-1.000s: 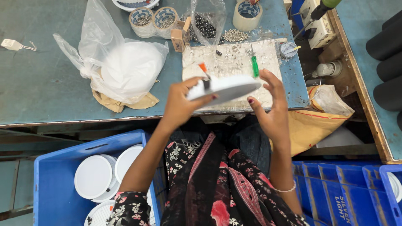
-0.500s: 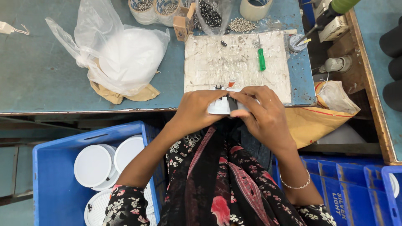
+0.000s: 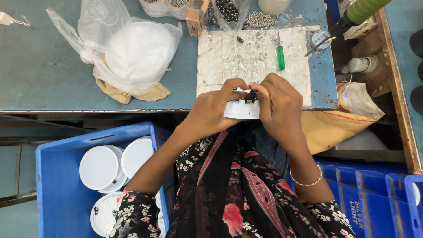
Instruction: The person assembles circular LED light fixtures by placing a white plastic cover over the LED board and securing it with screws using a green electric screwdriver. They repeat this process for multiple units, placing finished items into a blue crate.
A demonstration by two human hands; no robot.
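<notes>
Both of my hands hold one white round lamp housing (image 3: 240, 110) at the near edge of the blue-green table (image 3: 39, 70). My left hand (image 3: 213, 110) grips its left side and top rim. My right hand (image 3: 277, 105) closes over its right side, thumb and fingertips pinching a small black clip (image 3: 251, 96) on its rim. Most of the housing is hidden by my fingers. Behind my hands lies a worn white work pad (image 3: 246, 57) with a green screwdriver (image 3: 280, 58) on it.
A clear plastic bag of white discs (image 3: 132, 53) sits on the table at the left. A blue crate (image 3: 57, 176) at lower left holds several white round housings (image 3: 99, 167). Bags of small metal parts (image 3: 260, 18) and tape rolls (image 3: 167, 6) line the far edge. Brown envelope (image 3: 335, 128) at right.
My hands brought the housing down from above the pad to the table's near edge and closed together on it. My right fingers now pinch the black clip at its rim.
</notes>
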